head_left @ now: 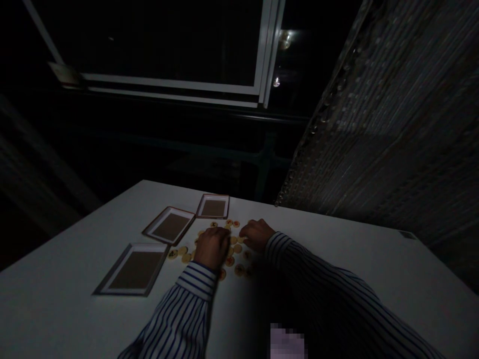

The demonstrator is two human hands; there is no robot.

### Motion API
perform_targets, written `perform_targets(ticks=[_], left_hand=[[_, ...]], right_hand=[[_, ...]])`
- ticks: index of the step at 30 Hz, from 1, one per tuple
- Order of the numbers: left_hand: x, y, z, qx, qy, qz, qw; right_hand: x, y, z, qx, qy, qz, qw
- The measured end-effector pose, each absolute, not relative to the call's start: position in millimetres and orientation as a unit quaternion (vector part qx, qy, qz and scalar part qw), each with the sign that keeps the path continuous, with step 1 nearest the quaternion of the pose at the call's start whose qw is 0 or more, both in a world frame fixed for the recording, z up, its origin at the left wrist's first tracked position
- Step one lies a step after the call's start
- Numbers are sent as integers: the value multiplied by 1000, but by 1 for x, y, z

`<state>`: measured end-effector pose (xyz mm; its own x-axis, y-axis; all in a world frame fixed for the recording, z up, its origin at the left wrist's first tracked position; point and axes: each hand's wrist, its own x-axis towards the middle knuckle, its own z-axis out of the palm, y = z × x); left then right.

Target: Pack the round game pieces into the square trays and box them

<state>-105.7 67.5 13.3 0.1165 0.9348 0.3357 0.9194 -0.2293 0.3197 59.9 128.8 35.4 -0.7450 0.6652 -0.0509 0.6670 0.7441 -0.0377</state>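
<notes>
Round, pale wooden xiangqi pieces (239, 269) lie loosely spread on a white table, some showing red or dark characters and others blank. My left hand (212, 248) rests palm down over the left part of the spread, fingers bent forward and apart above the pieces. To its right, my right hand (257, 235) reaches in from the side, its fingers bent together around a piece at the spread's right edge. Shadow hides the exact contact of both hands. Left of the pieces stand a near shallow tray (159, 267), a middle tray (149, 232) and a far tray (197, 212).
The white table (318, 309) has its far edge just beyond the trays. A small dark label (407, 235) is at its right corner. A beaded curtain (355, 134) hangs at the right. Behind is a white-framed window (168, 85) in a dark room.
</notes>
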Motion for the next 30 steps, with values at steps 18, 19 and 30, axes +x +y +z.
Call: perform_targets(ticks=[18, 19, 30], left_hand=[[-99, 68, 5, 737, 611, 283, 66], [-99, 68, 5, 732, 610, 294, 73], [-98, 69, 2, 652, 591, 422, 218]], right_hand=[[62, 139, 26, 390, 876, -251, -132], [62, 140, 26, 389, 860, -293, -154], [54, 139, 23, 357, 764, -496, -207]])
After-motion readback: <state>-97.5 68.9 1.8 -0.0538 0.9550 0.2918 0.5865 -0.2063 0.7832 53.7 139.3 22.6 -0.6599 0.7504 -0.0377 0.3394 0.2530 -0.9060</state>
